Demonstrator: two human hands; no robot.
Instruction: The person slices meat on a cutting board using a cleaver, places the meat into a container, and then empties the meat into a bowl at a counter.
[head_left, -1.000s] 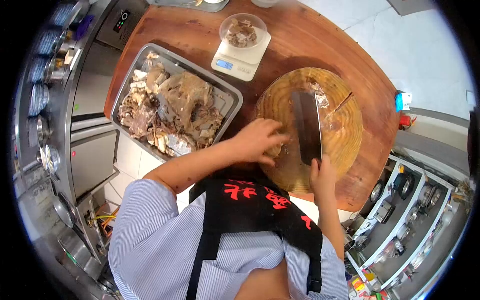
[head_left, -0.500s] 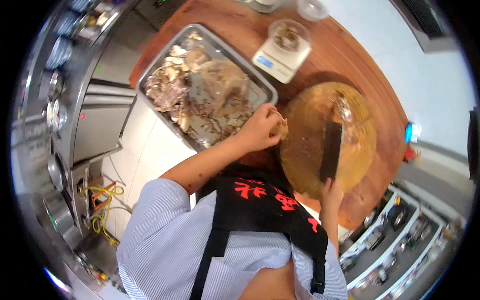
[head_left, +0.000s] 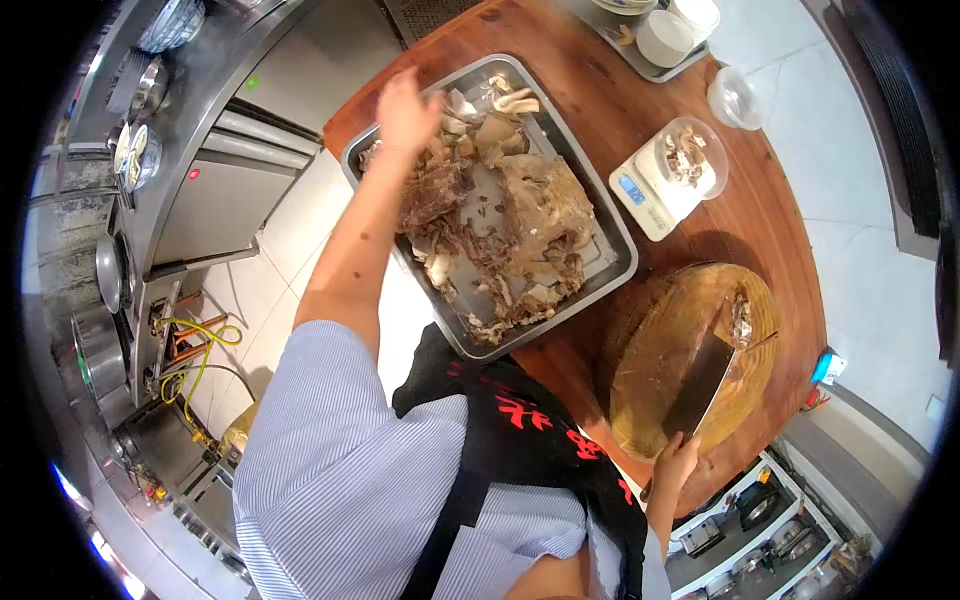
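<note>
My left hand [head_left: 408, 115] is over the far left corner of a grey metal tray [head_left: 618, 262], smeared by motion, so its grip is unclear. Cooked meat pieces [head_left: 432, 195] lie right below and beside it, along with a large pale-brown slab of meat [head_left: 548, 205] and smaller scraps. My right hand [head_left: 676, 460] is closed round the handle of a cleaver. The wide dark blade of the cleaver [head_left: 698, 385] slants across a round wooden chopping board [head_left: 640, 375]. A small shiny heap of scraps [head_left: 741, 322] sits near the board's far edge.
Right of the tray, a white kitchen scale [head_left: 655, 215] bears a clear bowl [head_left: 712, 165] with meat bits. Another clear bowl [head_left: 738, 100] and a tray of white cups [head_left: 664, 40] stand farther back on the wooden table [head_left: 765, 225]. Steel counters [head_left: 228, 195] line the left.
My left hand has gone from the board's edge, where it held a pale piece, to the tray's far left corner. My right hand still grips the cleaver. The view has shifted.
</note>
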